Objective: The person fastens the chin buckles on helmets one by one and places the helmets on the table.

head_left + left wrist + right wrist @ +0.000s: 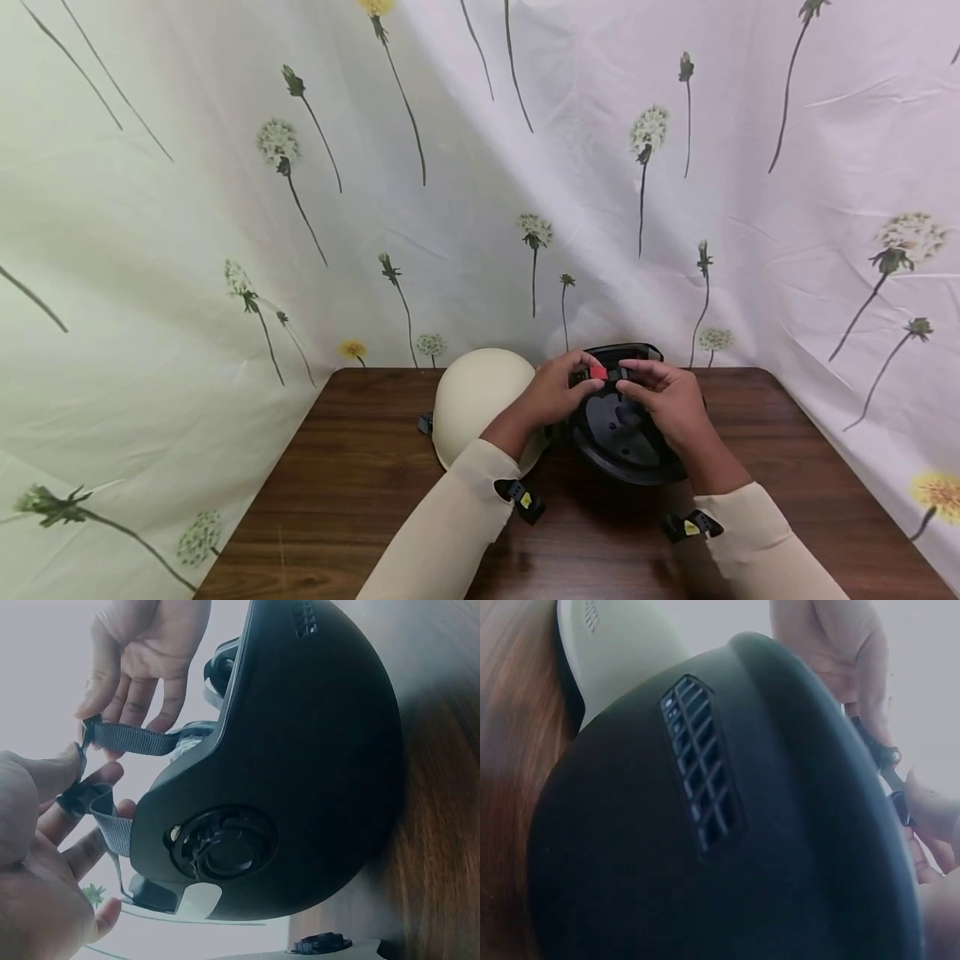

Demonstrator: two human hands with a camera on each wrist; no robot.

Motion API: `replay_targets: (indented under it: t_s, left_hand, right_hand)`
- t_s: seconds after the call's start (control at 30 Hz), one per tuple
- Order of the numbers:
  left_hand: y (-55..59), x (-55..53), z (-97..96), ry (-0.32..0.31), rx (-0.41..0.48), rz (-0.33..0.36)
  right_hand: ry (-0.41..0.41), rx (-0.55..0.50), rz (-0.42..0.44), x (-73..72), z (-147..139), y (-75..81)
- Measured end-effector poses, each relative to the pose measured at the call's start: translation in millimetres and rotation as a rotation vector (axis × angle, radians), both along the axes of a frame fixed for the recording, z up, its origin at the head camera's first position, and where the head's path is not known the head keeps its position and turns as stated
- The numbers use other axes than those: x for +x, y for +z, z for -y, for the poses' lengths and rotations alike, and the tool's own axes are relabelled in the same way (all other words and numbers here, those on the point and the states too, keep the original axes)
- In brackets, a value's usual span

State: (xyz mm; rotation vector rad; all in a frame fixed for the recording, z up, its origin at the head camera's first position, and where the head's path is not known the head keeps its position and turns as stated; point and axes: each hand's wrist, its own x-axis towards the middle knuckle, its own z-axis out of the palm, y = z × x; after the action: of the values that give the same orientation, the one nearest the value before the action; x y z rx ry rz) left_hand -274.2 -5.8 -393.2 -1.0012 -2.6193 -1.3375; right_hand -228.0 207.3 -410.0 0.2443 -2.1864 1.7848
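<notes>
A black helmet (622,446) lies upside down on the table, its hollow facing up. Above it, both hands work at the buckle of its grey chin strap (135,739). My left hand (555,387) pinches the buckle half with the red piece (597,372) between thumb and fingers. Opposite, my right hand (667,400) pinches the black buckle half (617,374). The two halves are end to end, close together. In the right wrist view the vented shell (795,847) covers part of both hands.
Left of the black helmet a cream helmet (480,400) sits dome up, close beside it. Both rest on a dark brown wooden table (337,492). A white curtain (465,233) printed with dandelions hangs behind the table and along its sides.
</notes>
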Motion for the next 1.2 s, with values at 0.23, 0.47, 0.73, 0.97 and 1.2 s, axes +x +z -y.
replay_targets:
  t_s: [0.23, 0.47, 0.73, 0.97, 1.2]
  left_hand:
    - [-3.0, -1.9, 1.2, -0.039, 0.052, 0.053]
    - [-2.1, 0.7, -0.5, -0.002, 0.06, 0.018]
    - [-2.3, 4.1, -1.7, 0.051, 0.094, 0.012]
    - [-2.6, 5.5, -2.3, 0.059, 0.088, 0.012]
    - [-9.2, 2.6, -4.4, 0.042, 0.086, -0.003]
  right_hand:
    - [0.007, -0.03, -0.008, 0.7, -0.1, -1.9]
    - [0.005, -0.03, -0.034, 0.7, 1.6, -1.9]
    - [-0.003, -0.025, -0.025, 2.0, 1.6, -2.2]
    - [-0.008, -0.024, -0.028, 2.3, 0.3, -1.7]
    - [-0.007, -0.016, 0.013, 1.9, 0.4, -3.4]
